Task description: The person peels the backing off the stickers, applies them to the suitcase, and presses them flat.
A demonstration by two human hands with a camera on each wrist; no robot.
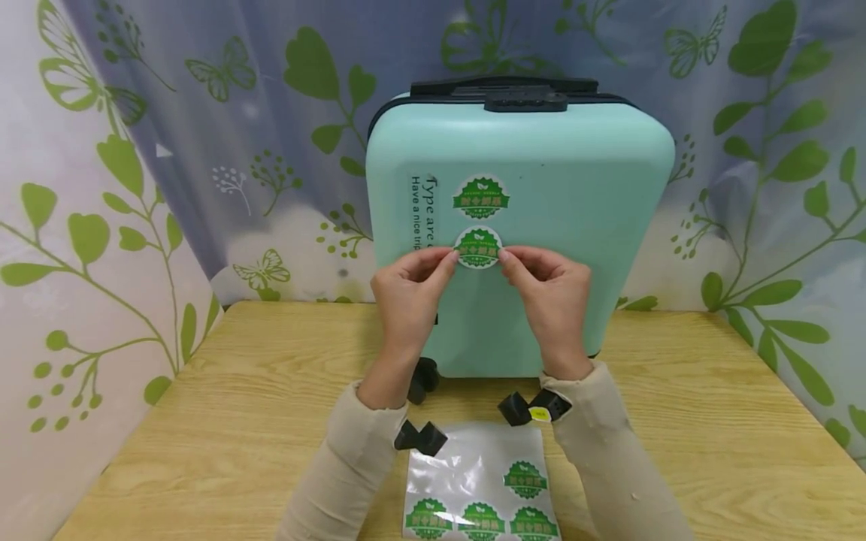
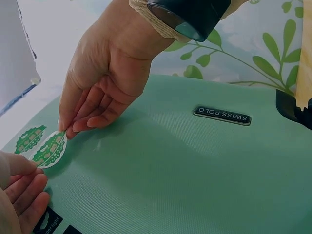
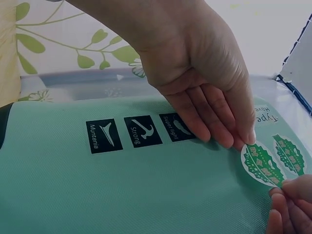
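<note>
A round green-and-white sticker [image 1: 477,248] is held in front of the mint-green suitcase [image 1: 568,203]. My left hand [image 1: 414,297] pinches its left edge between thumb and fingertips. The opposite edge is pinched by my right hand [image 1: 553,297]. A matching sticker [image 1: 481,197] lies on the suitcase face just above. Seen from the left wrist, the right hand [image 2: 105,73] reaches across to the held sticker [image 2: 50,150], and the left hand [image 2: 24,190] shows at the lower left. From the right wrist, the left hand [image 3: 204,73] spans the view, with the right hand [image 3: 292,204] at the lower right.
Below the wrists, a sticker sheet [image 1: 460,466] with several green stickers lies on the wooden table [image 1: 284,361]. The suitcase stands upright against a leaf-patterned curtain [image 1: 257,150]. Black labels [image 3: 105,135] and a SWISS POLO badge [image 2: 222,115] mark its face.
</note>
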